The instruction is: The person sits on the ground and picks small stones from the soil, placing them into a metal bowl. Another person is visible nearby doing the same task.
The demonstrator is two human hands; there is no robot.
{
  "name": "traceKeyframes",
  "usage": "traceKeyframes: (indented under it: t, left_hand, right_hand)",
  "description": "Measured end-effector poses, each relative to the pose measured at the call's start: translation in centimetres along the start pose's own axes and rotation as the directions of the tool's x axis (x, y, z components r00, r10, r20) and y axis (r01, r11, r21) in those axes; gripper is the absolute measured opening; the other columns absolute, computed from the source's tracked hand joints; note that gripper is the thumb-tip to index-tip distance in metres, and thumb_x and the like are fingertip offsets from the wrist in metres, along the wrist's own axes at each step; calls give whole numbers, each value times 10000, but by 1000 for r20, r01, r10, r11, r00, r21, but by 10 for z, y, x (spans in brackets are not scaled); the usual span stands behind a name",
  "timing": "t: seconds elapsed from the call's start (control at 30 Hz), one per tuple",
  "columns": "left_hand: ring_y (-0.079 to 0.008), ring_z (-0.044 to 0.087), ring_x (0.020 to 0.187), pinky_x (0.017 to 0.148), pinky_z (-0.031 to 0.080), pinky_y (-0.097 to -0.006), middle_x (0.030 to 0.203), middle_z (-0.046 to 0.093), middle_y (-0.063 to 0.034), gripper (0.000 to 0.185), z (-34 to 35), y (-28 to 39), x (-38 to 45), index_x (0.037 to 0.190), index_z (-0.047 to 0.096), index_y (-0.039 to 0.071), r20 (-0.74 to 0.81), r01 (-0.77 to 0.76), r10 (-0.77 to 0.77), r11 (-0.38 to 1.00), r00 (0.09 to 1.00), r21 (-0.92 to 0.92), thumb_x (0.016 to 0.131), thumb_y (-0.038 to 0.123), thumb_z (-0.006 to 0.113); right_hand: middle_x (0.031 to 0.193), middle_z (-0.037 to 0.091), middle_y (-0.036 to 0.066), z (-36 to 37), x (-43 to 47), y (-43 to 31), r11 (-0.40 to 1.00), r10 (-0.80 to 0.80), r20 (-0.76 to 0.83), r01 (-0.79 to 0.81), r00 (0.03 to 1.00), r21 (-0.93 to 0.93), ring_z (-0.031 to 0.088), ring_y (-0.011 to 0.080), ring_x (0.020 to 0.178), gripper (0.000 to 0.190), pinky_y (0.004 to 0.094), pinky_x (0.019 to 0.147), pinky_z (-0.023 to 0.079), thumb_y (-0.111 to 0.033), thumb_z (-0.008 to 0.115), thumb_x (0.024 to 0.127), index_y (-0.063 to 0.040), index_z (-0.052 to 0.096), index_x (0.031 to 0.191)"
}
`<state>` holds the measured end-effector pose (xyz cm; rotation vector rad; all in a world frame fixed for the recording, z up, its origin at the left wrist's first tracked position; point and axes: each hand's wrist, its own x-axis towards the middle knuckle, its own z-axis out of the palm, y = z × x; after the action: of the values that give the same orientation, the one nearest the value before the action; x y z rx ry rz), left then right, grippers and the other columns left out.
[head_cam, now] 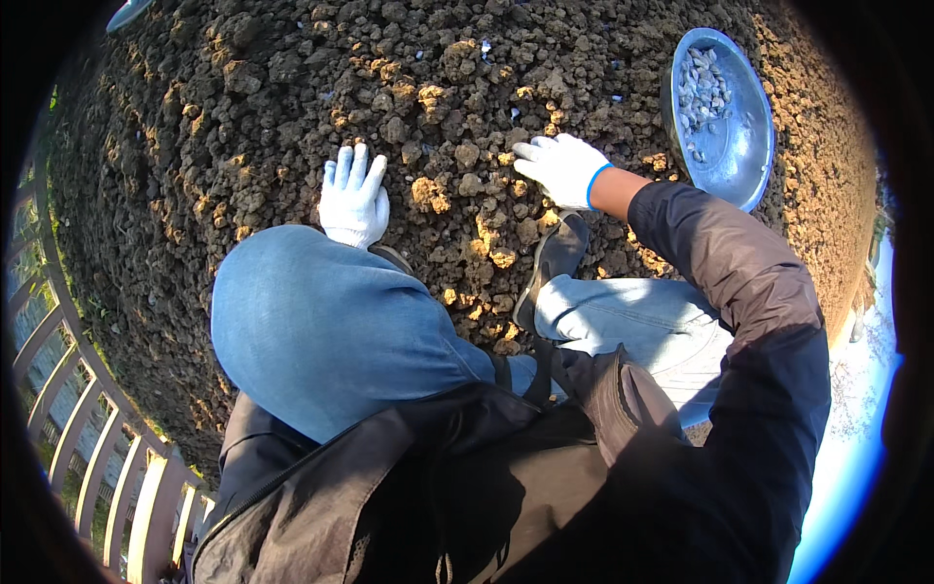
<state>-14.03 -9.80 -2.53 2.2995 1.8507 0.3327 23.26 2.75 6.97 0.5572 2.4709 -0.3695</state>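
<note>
My left hand (pixel 354 197), in a white knit glove, rests palm down on clumpy brown soil (pixel 292 146) beyond my left knee, fingers slightly apart and nothing in it. To its right, my right hand (pixel 562 169) wears a white glove with a blue cuff and dirty fingertips. Its fingers point left and reach the soil; whether something is under them is hidden. A metal basin (pixel 744 146) stands right of that hand, holding many pale pieces (pixel 702 86) that look like garlic cloves. Similar pale bits lie on the soil, one (pixel 514 113) just beyond the right hand.
My dark shoe (pixel 562 248) is planted just below the right hand. The rim of another pale container (pixel 128 13) shows at the far upper left. A slatted fence (pixel 80 423) runs along the left edge. Soil clods cover the ground around me.
</note>
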Motion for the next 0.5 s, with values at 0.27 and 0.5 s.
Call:
traceKeyframes:
  t: [0.27,0.5]
  left_hand:
    - [-453,490,1456,1207,391,-637,1547,567,-201,615,-3,4,2,1459,619,113,0,-10,10,1000,1000,22,852,139,710]
    - [-457,490,1447,1201,395,-636,1532,572,-202,597,-9,6,5,1442,624,102,8,-13,13,1000,1000,-1,852,129,706]
  right_hand:
    - [1385,657,155,0,16,23,963,269,-84,-266,959,46,649,339,1208,472,476,985,529,-119,644,960,-102,659,1431]
    - [1567,558,172,-44,89,-15,969,211,-491,-117,845,216,638,359,1295,578,489,1076,534,-208,649,1017,-111,511,1571]
